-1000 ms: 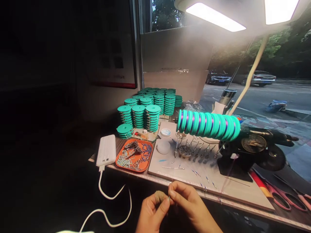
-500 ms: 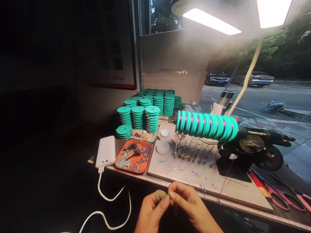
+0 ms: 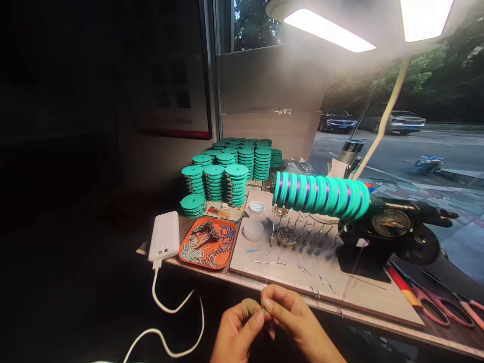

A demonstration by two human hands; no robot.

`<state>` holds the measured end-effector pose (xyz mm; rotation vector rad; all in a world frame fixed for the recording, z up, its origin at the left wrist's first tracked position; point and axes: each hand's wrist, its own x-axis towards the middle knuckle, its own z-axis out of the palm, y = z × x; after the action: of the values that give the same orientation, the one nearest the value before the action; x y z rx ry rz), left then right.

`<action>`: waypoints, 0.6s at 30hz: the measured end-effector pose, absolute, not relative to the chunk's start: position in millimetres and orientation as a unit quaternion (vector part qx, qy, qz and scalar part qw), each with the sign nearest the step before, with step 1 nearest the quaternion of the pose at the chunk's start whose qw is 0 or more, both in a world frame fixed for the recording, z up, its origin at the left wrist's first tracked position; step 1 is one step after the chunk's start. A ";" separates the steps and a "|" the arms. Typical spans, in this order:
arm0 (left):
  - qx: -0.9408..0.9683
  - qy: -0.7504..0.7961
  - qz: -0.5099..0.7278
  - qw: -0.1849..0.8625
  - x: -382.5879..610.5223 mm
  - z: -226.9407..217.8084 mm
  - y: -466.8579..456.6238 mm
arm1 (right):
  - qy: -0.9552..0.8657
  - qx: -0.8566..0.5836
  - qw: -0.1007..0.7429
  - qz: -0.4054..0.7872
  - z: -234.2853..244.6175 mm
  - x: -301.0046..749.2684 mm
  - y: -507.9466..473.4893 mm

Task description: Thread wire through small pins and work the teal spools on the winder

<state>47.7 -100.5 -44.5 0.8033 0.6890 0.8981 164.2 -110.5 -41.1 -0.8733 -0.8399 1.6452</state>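
Note:
My left hand [image 3: 239, 328] and my right hand [image 3: 293, 315] meet just in front of the table edge, thumbs and forefingers pinched together. A thin fishing line [image 3: 266, 276] rises from between the fingertips toward the board. A tiny teal bit [image 3: 263, 310] shows at the left thumb tip; most of what I pinch is hidden by the fingers. The left forefinger wears a beige wrap [image 3: 249, 304]. Above and beyond my hands, a row of teal foam line spools [image 3: 321, 194] with purple line sits on the shaft of a black winder [image 3: 393, 224].
An orange tray [image 3: 231, 256] of small metal parts and tubes lies left of the pale board [image 3: 260, 290]. A thin needle-like tool [image 3: 268, 262] and short rigs lie on it. Stacked teal spools [image 3: 237, 186], a white power bank [image 3: 165, 234] and scissors [image 3: 434, 308] stand around.
My hands stay together in nearly the same place, with slight finger movement. The teal bit and the line above the fingertips now show more clearly.

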 end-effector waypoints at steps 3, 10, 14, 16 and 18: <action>0.334 0.315 0.406 0.790 47.8 -49.7 -101.3 | -0.348 -0.358 0.522 0.691 -44.5 163.4 -110.6; 0.298 0.292 0.396 0.818 45.9 -47.0 -104.2 | -0.332 -0.360 0.526 0.695 -45.9 159.8 -111.5; 0.289 0.278 0.404 0.822 46.3 -45.5 -106.4 | -0.343 -0.361 0.521 0.693 -46.3 163.1 -113.8; 0.291 0.267 0.412 0.821 47.2 -47.0 -107.2 | -0.344 -0.361 0.517 0.697 -47.0 165.7 -115.5; 0.297 0.259 0.415 0.820 48.0 -49.2 -107.5 | -0.346 -0.366 0.514 0.695 -47.0 167.5 -117.3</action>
<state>48.0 -107.5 -49.2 0.6330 0.5512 0.8835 167.5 -117.3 -47.0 -0.8791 -0.8312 1.6696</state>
